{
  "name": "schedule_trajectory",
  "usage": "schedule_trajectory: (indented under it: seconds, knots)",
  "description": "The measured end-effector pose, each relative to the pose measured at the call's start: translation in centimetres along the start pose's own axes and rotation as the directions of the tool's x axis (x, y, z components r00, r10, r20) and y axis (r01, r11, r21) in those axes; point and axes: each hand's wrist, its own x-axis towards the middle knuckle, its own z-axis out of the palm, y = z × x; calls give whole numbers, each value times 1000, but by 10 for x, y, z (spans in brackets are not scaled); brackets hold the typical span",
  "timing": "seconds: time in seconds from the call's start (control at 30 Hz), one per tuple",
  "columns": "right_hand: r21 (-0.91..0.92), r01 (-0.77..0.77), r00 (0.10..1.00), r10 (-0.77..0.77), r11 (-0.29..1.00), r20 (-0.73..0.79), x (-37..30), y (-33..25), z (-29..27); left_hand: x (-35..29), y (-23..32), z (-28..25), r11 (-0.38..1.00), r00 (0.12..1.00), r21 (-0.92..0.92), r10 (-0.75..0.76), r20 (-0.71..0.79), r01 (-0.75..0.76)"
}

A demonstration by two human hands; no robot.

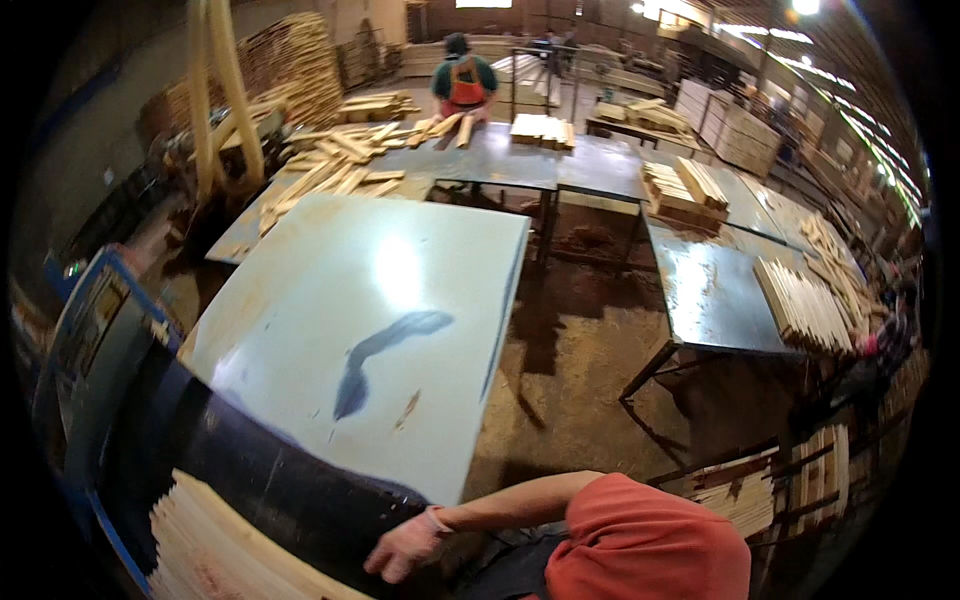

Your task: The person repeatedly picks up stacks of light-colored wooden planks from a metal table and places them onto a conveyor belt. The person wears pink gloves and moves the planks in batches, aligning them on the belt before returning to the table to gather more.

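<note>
My right hand (408,547), in what looks like a pale glove, reaches in from the lower right with a red sleeve above the bare forearm. Its fingers point down and a little apart, with nothing visible in them. It hovers over or beside a dark machine bed (250,455), and I cannot tell whether it touches it. To the left of the hand lies a stack of pale wooden boards (235,550) with uneven ends. Beyond the bed spreads a large light-coloured table top (300,300) with a dark smear. My left hand does not show.
A blue machine frame (60,370) stands at the left. Metal tables (715,300) carry wood strips (800,305) and loose pieces (340,165). One person (465,80) stands at the far table, another (885,340) at the right. Slatted wood stacks (740,490) sit at lower right.
</note>
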Motion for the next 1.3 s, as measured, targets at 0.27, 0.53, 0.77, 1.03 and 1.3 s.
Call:
schedule_trajectory:
  seconds: [0.27, 0.53, 0.77, 1.03, 1.3]
  knots:
    - [640, -238, 469, 663, 731, -583, -339, -138, 5, -171, 236, 225, 538, 654, -586, 82, 752, 607]
    - [542, 562, -5, 658, 625, -753, -621, -113, 75, -374, 439, 354, 744, -106, -205, 347, 932, 636]
    - [486, 580, -279, 720, 653, -635, -694, -126, 58, -405, 502, 446, 781, -360, 85, 187, 914, 619]
    - [554, 527, -473, 764, 645, -439, -780, -112, -53, -401, 537, 661, 912, -365, 65, 97, 926, 406]
    - [668, 556, -586, 803, 494, -105, -918, -80, -91, -401, 729, 834, 928, -437, -368, 358, 825, 66]
